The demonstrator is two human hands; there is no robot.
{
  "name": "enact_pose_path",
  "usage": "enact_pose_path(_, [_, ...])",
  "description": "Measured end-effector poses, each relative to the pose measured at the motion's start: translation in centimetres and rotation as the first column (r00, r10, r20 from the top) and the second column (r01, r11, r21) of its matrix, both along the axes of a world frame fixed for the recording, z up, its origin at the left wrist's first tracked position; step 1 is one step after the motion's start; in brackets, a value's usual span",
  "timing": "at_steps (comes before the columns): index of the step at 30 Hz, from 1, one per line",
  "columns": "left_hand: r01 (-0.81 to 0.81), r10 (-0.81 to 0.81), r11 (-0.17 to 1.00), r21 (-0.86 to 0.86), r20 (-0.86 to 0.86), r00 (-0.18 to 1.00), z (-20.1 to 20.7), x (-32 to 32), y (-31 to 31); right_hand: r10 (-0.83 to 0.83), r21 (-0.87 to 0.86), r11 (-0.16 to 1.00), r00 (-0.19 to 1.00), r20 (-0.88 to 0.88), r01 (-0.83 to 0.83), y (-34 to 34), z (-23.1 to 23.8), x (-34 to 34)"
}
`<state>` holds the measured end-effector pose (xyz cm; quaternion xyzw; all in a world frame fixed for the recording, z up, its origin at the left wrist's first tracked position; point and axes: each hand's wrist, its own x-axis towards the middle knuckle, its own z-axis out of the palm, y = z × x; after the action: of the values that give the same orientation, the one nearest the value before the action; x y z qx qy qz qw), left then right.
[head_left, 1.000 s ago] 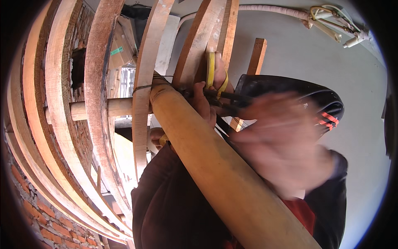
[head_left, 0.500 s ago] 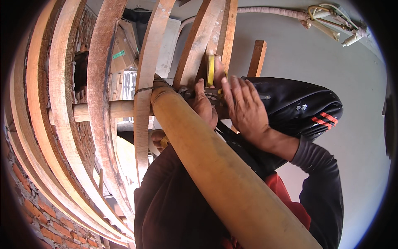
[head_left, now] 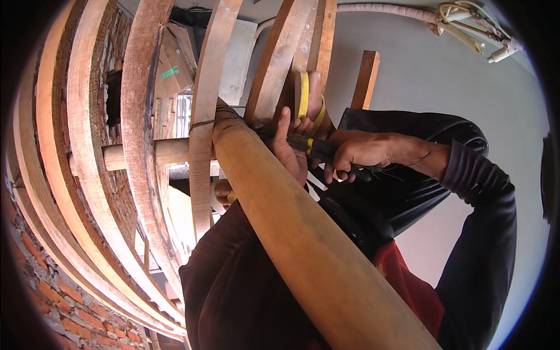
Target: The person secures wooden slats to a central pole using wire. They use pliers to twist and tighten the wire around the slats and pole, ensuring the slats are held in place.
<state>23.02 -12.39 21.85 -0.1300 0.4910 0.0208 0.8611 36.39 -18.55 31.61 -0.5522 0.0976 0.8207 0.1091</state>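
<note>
My right hand (head_left: 370, 150) is closed around a black-handled tool (head_left: 318, 148) with a yellow band, perhaps pliers; its far end points left toward the joint of the poles. Beside that end is my left hand (head_left: 291, 156), thumb upright and palm partly in sight, the other fingers hidden. The thick round pole (head_left: 303, 233) runs diagonally in front of my body and covers my left forearm. Dark wire (head_left: 204, 123) is wrapped around the pole's upper end and an upright wooden slat (head_left: 205, 76).
Several long wooden slats (head_left: 137, 105) stand on the left, crossed by a round pole (head_left: 172, 151). A foot in a yellow-strapped sandal (head_left: 303, 96) rests by the beams. Beyond are a brick wall (head_left: 81, 321), a cardboard box (head_left: 174, 70) and a wrapped pipe (head_left: 385, 8).
My right hand was open with fingers stretched beside the joint; now it has moved right and down and grips the tool. My left hand stays by the joint.
</note>
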Motion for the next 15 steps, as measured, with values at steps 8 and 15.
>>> enact_pose_path(8, [-0.053,0.053,0.989,-0.141,-0.002,0.999,-1.0,0.6,0.5,-0.158,0.251,0.954,0.987,-0.035,0.161,-4.2,1.9,6.8])
enact_pose_path(15, [0.016,-0.024,0.998,-0.055,-0.135,0.991,-1.3,0.1,0.0,-0.105,0.137,0.767,0.087,0.991,-0.627,4.5,11.3,3.6])
